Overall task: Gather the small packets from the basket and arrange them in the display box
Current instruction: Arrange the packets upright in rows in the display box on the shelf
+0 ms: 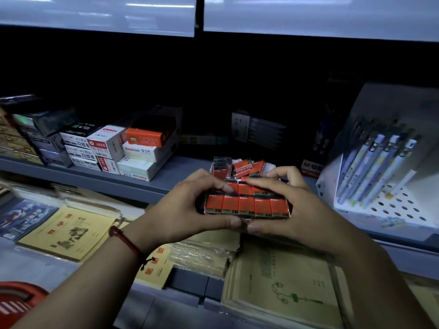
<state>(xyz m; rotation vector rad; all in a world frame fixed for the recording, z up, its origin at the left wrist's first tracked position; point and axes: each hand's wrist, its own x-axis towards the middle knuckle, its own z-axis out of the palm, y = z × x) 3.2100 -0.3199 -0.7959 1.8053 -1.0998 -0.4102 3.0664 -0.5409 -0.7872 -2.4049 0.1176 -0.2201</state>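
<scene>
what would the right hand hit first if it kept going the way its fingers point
Likely the left hand, whose fingers lie just ahead over the red packets; depth is unclear.

Your left forearm point(95, 269) comes in from 7 o'clock and your right forearm point(370, 269) from 5 o'clock, converging near the middle of the view. Your left hand point(187, 210) grips the box point(268, 217) at its 9 o'clock side, with the index finger curled over the top and the thumb lying along the near edge. Your right hand point(294, 207) mirrors it at 3 o'clock, fingers arched over the top. Your thumb tips meet at the box's 6 o'clock edge.
</scene>
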